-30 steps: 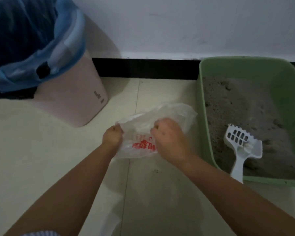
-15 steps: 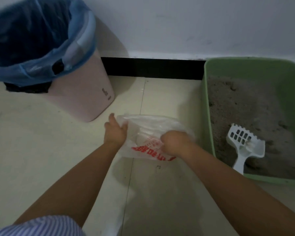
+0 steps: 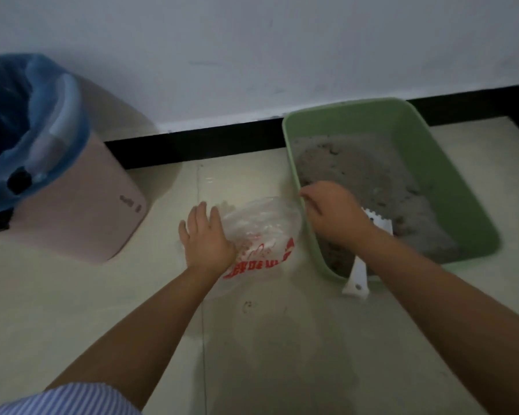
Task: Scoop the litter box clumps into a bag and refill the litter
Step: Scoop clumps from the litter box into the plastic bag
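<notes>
Change: half a second back both hands gripped the plastic bag (image 3: 261,232) at frame centre; now only the left hand (image 3: 206,235) is on it, and the right hand (image 3: 333,214) has crossed to the litter box (image 3: 462,202) at centre right.
Left hand: fingers straight and spread, palm flat, pressing the bag's left edge to the floor (image 3: 72,310); not curled round it.
Right hand: over the box's near-left wall, above the litter (image 3: 366,175); fingers loosely curled, nothing visibly held. Whether the fingertips touch the rim, cannot tell.
Bag: clear, crumpled, lying just beside the box's left wall; mouth looks part open toward the top of the frame.
Scoop (image 3: 358,274): white, slotted head in the litter behind the right wrist, handle sticking out over the box's near rim at lower centre right. Untouched.
Meaning for task: judged bag-laying about done; reach for the scoop likely next. No clumps moved yet, refill not started.
Writing, bag: red print along the lower edge, characters too blurred to read.
Writing, bin (image 3: 81,211): pink, blue liner (image 3: 42,139), left of frame; small dark mark on its side, unreadable.
</notes>
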Available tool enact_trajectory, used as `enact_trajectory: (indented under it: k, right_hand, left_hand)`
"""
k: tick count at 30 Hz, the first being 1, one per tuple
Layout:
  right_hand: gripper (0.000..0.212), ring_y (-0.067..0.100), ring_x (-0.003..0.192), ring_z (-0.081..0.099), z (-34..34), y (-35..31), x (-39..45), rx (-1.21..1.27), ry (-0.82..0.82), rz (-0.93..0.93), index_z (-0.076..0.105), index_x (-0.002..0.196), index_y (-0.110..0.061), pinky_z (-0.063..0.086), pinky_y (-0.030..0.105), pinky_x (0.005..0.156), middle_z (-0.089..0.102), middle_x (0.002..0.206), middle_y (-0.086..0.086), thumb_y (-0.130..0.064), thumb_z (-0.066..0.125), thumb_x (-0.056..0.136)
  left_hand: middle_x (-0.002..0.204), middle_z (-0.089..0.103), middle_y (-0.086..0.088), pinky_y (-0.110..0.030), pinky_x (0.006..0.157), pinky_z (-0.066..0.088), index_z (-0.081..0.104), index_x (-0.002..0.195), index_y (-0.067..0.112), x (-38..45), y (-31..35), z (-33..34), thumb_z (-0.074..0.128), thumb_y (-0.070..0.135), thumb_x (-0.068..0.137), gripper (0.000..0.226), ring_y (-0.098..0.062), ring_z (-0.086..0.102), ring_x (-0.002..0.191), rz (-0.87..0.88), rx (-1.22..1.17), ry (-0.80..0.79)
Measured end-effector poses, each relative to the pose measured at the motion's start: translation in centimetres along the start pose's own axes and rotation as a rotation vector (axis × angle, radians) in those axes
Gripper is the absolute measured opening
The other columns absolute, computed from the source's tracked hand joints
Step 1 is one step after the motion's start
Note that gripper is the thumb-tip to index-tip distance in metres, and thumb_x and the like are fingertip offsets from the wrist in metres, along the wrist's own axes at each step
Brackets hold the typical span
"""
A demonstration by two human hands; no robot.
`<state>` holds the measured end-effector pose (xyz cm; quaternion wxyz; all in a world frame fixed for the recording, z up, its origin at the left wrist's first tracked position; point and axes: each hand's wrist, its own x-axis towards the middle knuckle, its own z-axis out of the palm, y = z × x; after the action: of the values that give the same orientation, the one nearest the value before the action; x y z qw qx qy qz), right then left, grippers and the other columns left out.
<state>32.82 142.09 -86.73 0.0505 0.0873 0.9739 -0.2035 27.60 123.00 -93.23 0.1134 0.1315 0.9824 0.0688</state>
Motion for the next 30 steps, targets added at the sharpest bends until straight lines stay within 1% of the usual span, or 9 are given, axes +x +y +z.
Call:
enact_trajectory:
  k: [2,4,7,12,15,20,25,28,30]
  right_hand:
    - [0.029,0.030,0.096,0.059,-1.3,2.1,-1.8,-0.073,-0.014,0.142,0.063,0.104,0.000,0.040,0.031,0.074,0.065,0.105,0.020,-0.019,0.044,0.095]
    - [0.039,0.029,0.111,0.056,-1.4,3.2,-3.8,-0.135,-0.210,0.326,0.056,0.122,-0.008,0.044,0.031,0.084,0.060,0.121,0.017,-0.033,0.044,0.095]
    - [0.066,0.028,0.125,0.048,0.5,4.2,-6.0,-0.171,-0.370,0.465,0.019,0.147,-0.022,0.042,0.034,0.098,0.047,0.140,0.012,-0.045,0.047,0.092]
    - [0.086,0.028,0.097,0.058,1.5,5.5,-5.7,0.016,-0.229,0.613,-0.005,0.148,-0.014,0.041,0.028,0.068,0.056,0.123,0.016,-0.013,0.054,0.087]
    - [0.072,0.029,0.107,0.058,-0.6,7.6,-4.8,-0.040,-0.203,0.677,0.011,0.146,-0.009,0.047,0.034,0.078,0.057,0.125,0.016,-0.009,0.054,0.088]
    - [0.034,0.030,0.112,0.057,-5.6,11.5,-3.2,-0.353,-0.429,0.645,0.053,0.124,0.000,0.044,0.033,0.093,0.056,0.127,0.020,-0.011,0.044,0.094]
    - [0.031,0.024,0.076,0.049,-8.2,14.2,-3.0,-0.355,-0.465,0.678,0.059,0.118,-0.001,0.036,0.028,0.075,0.061,0.095,0.014,-0.006,0.046,0.090]
    - [0.030,0.023,0.084,0.044,-8.0,14.6,-2.8,-0.343,-0.467,0.662,0.057,0.120,-0.005,0.036,0.028,0.075,0.060,0.099,0.013,-0.010,0.048,0.092]
    - [0.024,0.024,0.084,0.045,-7.6,14.5,-2.3,-0.381,-0.521,0.620,0.060,0.111,-0.002,0.037,0.029,0.075,0.053,0.080,0.008,-0.010,0.046,0.093]
  left_hand:
    - [0.155,0.007,-0.012,-0.037,0.117,-0.003,0.020,0.146,0.008,-0.2,1.8,0.0,0.048,0.019,0.087,0.066,-0.027,0.001,0.144,0.190,-0.096,0.067]
    - [0.154,0.014,-0.015,-0.030,0.116,-0.001,0.027,0.144,0.004,-0.5,3.5,0.2,0.040,0.020,0.088,0.059,-0.028,0.006,0.145,0.337,-0.196,0.099]
    - [0.152,0.019,-0.021,-0.028,0.111,-0.001,0.030,0.141,-0.004,-0.7,6.4,0.6,0.025,0.032,0.084,0.067,-0.034,0.010,0.144,0.443,-0.227,0.062]
    - [0.155,-0.014,-0.016,-0.029,0.115,-0.010,-0.006,0.146,0.000,0.4,10.2,0.8,0.020,0.036,0.100,0.064,-0.026,-0.016,0.144,0.414,-0.038,-0.109]
    - [0.155,-0.017,-0.016,-0.032,0.116,-0.008,-0.009,0.146,-0.001,1.1,11.8,0.7,0.021,0.036,0.100,0.065,-0.026,-0.018,0.143,0.384,-0.047,-0.120]
    - [0.153,-0.021,-0.018,-0.033,0.117,-0.009,-0.013,0.144,-0.002,1.6,12.1,1.9,0.019,0.029,0.101,0.062,-0.028,-0.021,0.142,0.332,-0.007,-0.190]
    - [0.153,-0.020,-0.020,-0.033,0.116,-0.010,-0.011,0.144,-0.004,1.3,12.5,2.1,0.021,0.023,0.101,0.060,-0.030,-0.020,0.142,0.321,-0.009,-0.178]
    - [0.153,-0.019,-0.020,-0.033,0.116,-0.009,-0.010,0.145,-0.004,1.3,12.7,2.1,0.022,0.022,0.100,0.060,-0.030,-0.019,0.142,0.316,-0.004,-0.175]
    - [0.153,-0.020,-0.019,-0.032,0.116,-0.010,-0.011,0.145,-0.003,1.2,12.7,2.2,0.021,0.023,0.101,0.060,-0.029,-0.020,0.142,0.307,-0.013,-0.178]
